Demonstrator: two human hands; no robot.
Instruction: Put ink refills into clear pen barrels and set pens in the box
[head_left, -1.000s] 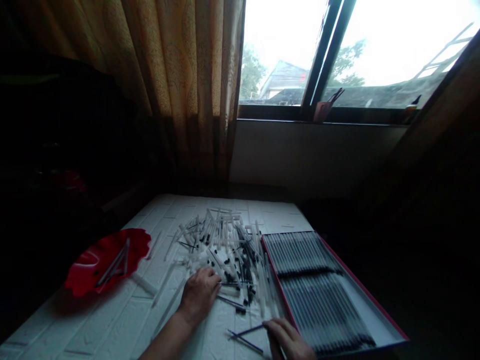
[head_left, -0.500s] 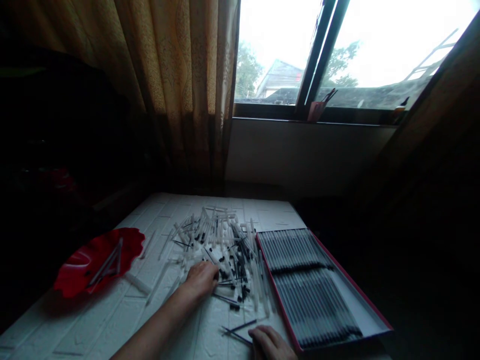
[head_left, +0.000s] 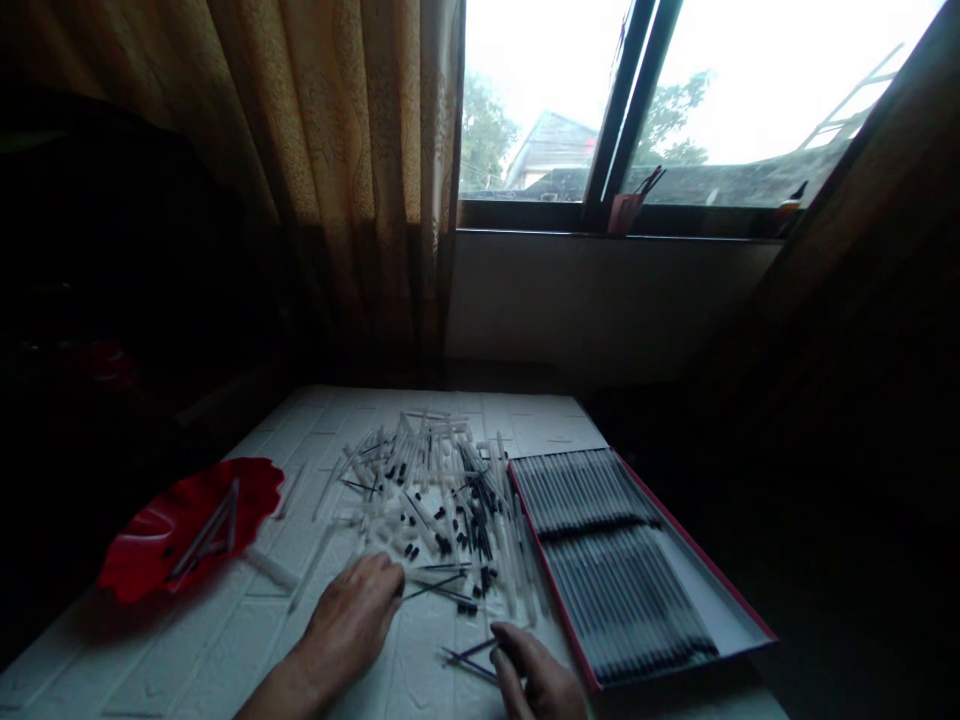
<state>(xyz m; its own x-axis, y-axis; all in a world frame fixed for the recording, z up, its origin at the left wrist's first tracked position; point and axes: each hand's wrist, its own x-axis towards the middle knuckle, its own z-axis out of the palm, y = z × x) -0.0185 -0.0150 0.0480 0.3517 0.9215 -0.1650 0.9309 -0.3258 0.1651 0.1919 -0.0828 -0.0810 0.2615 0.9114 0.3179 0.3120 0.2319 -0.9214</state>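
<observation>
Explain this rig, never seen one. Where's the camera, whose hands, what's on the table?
No machine here: these are a person's two bare hands, filmed by one head-worn camera looking forward and down. On a white brick-patterned table lies a loose pile of clear tubes with black parts. To its right, a red-edged box holds neat rows of similar tubes; to its left, a wavy red dish holds a few more. The left hand is just in front of the pile. The right hand is at some thin black rods, but whether it grips them is unclear.
</observation>
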